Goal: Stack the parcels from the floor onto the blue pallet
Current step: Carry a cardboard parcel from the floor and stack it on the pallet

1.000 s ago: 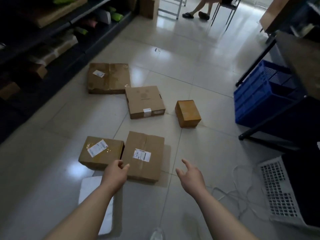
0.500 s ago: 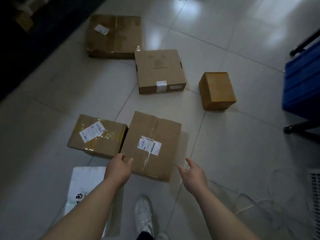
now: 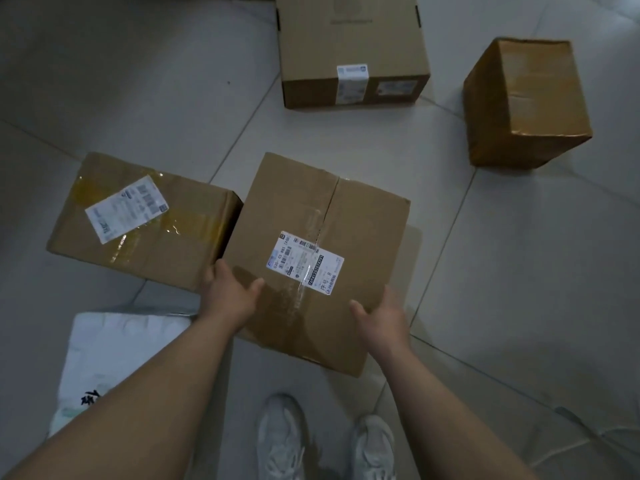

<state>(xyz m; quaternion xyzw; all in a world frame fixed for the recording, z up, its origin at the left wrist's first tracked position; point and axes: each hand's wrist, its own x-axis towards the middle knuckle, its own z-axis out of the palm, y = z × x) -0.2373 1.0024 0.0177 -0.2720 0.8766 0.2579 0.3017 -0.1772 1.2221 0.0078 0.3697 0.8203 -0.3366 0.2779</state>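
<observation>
A brown cardboard parcel (image 3: 311, 216) with a white label and clear tape lies on the tiled floor right in front of me. My left hand (image 3: 228, 292) grips its near left edge, thumb on top and fingers down the side. My right hand (image 3: 381, 317) grips the near right edge the same way. Touching that parcel's left side is a second parcel (image 3: 138, 237) with yellowish tape. A flat square parcel (image 3: 349, 39) lies further back. A small tape-wrapped parcel (image 3: 530, 98) sits at the back right. The blue pallet is out of view.
A white plastic mailer bag (image 3: 117, 351) lies on the floor under my left forearm. My white shoes (image 3: 282, 438) stand just behind the held parcel. Thin cables (image 3: 588, 420) run across the tiles at the lower right.
I have bent lower and closer to the floor. Both hands moved forward from the near corners and closed onto the left and right edges of the labelled parcel.
</observation>
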